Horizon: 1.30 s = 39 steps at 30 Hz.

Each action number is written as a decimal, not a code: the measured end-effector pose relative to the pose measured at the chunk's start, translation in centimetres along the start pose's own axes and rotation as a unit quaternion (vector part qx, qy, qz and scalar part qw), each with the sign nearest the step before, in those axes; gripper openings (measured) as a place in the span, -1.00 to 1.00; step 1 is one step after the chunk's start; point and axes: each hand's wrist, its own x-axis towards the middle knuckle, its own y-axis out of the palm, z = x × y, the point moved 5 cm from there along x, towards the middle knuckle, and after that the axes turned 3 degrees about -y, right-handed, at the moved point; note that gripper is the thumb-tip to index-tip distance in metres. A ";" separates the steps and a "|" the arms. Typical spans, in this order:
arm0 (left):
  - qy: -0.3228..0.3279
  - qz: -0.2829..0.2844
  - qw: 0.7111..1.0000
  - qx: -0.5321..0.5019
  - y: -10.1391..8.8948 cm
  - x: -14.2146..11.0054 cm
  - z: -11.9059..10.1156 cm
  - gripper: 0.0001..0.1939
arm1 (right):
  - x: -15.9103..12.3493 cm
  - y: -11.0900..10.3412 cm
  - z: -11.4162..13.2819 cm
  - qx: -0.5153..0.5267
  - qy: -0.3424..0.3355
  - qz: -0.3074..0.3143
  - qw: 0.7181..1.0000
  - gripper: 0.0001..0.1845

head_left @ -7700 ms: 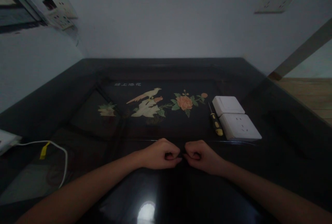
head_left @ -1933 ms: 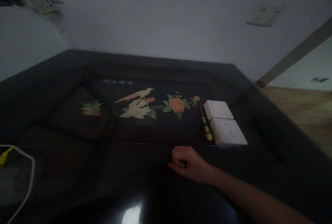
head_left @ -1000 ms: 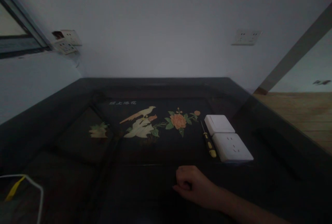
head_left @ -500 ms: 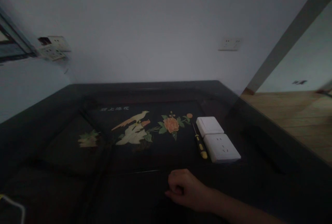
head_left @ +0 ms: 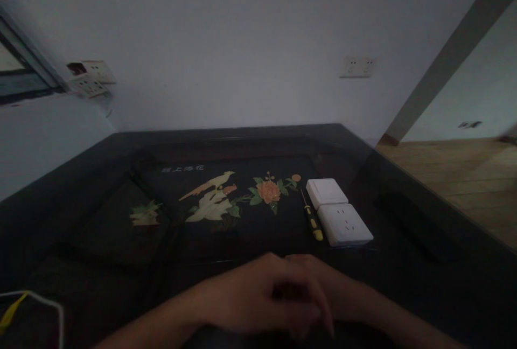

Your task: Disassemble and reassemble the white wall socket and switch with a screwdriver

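Observation:
My left hand reaches in from the lower left. It lies across the front of my right hand, and the two overlap near the table's front. The left fingers are bent and smeared by motion, with a dark gap above the thumb; whether they grip anything cannot be made out. Most of my right hand's fingers are hidden behind the left. Beyond the hands lies a screwdriver with a yellow and black handle. To its right are a white wall socket and a white plate, which looks like a switch.
The dark table bears an inlaid bird and flower picture. A long dark object lies at the right. A white cord with a yellow piece is at lower left. Wall sockets sit above the table.
My left hand has come in from the left and now overlaps my right hand, which was a loose fist before. The cord at lower left shows more, as the view has shifted slightly.

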 end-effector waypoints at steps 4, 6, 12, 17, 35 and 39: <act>-0.028 -0.205 0.916 -0.345 -3.7 4.5 2.3 -0.90 | -4.5 -5.6 -1.1 0.002 0.074 -0.114 0.991 -0.92; -0.027 -0.249 0.888 -0.387 -4.2 6.6 3.5 -0.83 | -7.3 -9.3 -3.1 0.033 0.116 -0.290 0.949 -0.86; -0.034 -0.319 0.839 -0.440 -3.4 12.3 4.0 -0.57 | -12.0 -13.6 -10.3 0.060 0.174 -0.559 0.808 -0.54; 0.003 -0.363 0.821 -0.441 -2.7 15.8 3.0 -0.37 | -10.1 -12.1 -13.3 0.120 0.203 -0.525 0.818 -0.36; -0.030 -0.367 0.837 -0.404 -0.7 18.5 5.6 -0.17 | -9.4 -11.3 -12.7 0.127 0.242 -0.475 0.836 -0.17; -0.019 -0.359 0.848 -0.389 -0.5 17.0 4.0 -0.20 | -9.6 -10.8 -10.3 0.115 0.244 -0.487 0.830 -0.11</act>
